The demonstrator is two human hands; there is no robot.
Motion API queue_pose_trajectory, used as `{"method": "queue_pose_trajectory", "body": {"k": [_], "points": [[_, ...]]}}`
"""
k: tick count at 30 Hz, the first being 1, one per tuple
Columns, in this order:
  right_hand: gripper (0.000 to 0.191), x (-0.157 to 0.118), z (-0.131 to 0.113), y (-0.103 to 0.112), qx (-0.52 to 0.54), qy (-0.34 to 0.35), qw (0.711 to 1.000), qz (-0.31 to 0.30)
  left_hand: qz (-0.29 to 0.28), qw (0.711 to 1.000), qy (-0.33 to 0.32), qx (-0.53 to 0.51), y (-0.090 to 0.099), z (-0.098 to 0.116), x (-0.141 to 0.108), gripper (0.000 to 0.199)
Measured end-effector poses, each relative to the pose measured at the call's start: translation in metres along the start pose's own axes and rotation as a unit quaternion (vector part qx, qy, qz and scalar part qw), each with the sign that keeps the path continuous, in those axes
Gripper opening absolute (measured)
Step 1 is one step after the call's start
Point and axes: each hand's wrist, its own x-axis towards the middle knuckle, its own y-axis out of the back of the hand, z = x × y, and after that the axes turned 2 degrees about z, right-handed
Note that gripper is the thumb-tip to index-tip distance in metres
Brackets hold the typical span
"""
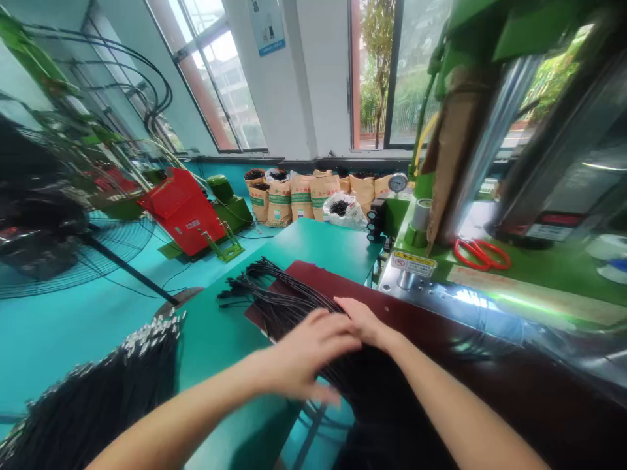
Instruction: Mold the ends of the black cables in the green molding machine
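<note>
Cables (284,301) lie across the board (431,336), likely for support. My left hand (311,349) is open at its near edge; right hand (366,323) over it, can't tell grip.

No wording readable for certain. Brown paper sacks (301,198) by wall: red Chinese characters, green printed bands, too small to make out. White rectangular sticker with yellow header (414,264) on green press: red prohibition circle, text blurred. Blue-and-white wall poster (268,29), slanted red metal cabinet (182,212): lettering illegible.
</note>
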Motion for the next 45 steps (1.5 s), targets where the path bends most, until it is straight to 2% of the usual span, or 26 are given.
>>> {"method": "queue_pose_trajectory", "body": {"k": [2, 3, 5, 8, 11, 15, 18, 20, 24, 30, 35, 38, 40, 42, 45], "points": [[0.048, -0.01, -0.005, 0.014, 0.001, -0.008, 1.0, 0.006, -0.048, 0.996, -0.068, -0.009, -0.017, 0.047, -0.011, 0.087], [0.047, -0.019, -0.008, 0.023, -0.005, -0.011, 1.0, 0.007, -0.052, 0.996, -0.078, 0.003, -0.029, 0.062, -0.016, 0.093], [0.043, -0.045, -0.016, 0.047, -0.03, -0.004, 1.0, -0.002, -0.028, 0.996, -0.06, 0.052, -0.056, 0.077, -0.024, 0.094], [0.04, -0.107, -0.019, 0.084, -0.053, -0.001, 0.999, -0.008, 0.012, 0.991, -0.021, 0.133, -0.087, 0.072, -0.024, 0.075], [0.047, -0.192, -0.002, 0.106, -0.049, -0.052, 0.997, -0.012, 0.035, 0.987, -0.011, 0.156, -0.094, 0.054, -0.013, 0.066], [0.081, -0.302, 0.027, 0.102, -0.116, -0.145, 0.983, -0.009, 0.013, 0.99, 0.023, 0.141, -0.085, 0.036, 0.006, 0.067], [0.091, -0.348, 0.038, 0.091, -0.172, -0.157, 0.972, 0.016, -0.009, 0.991, 0.006, 0.131, -0.079, 0.027, 0.016, 0.065], [0.088, -0.356, 0.042, 0.087, -0.201, -0.155, 0.967, 0.038, -0.02, 0.992, -0.015, 0.127, -0.078, 0.022, 0.021, 0.062], [0.078, -0.345, 0.051, 0.087, -0.258, -0.151, 0.951, 0.074, -0.042, 0.988, -0.035, 0.144, -0.076, 0.013, 0.028, 0.061], [0.065, -0.326, 0.057, 0.093, -0.329, -0.145, 0.931, 0.065, -0.034, 0.979, -0.048, 0.197, -0.082, -0.008, 0.04, 0.063], [0.064, -0.31, 0.064, 0.092, -0.351, -0.172, 0.916, 0.087, -0.009, 0.974, -0.025, 0.226, -0.091, -0.037, 0.072, 0.049], [0.061, -0.301, 0.063, 0.09, -0.345, -0.203, 0.911, 0.105, -0.006, 0.972, -0.007, 0.234, -0.091, -0.047, 0.091, 0.048], [0.057, -0.3, 0.052, 0.088, -0.333, -0.211, 0.91, 0.131, -0.015, 0.973, -0.002, 0.231, -0.087, -0.047, 0.097, 0.05], [0.051, -0.305, 0.029, 0.084, -0.304, -0.184, 0.92, 0.167, -0.032, 0.972, 0.0, 0.231, -0.08, -0.041, 0.096, 0.057], [0.037, -0.324, -0.013, 0.063, -0.166, -0.107, 0.966, 0.169, -0.077, 0.969, 0.015, 0.236, -0.064, -0.025, 0.085, 0.07]]}}
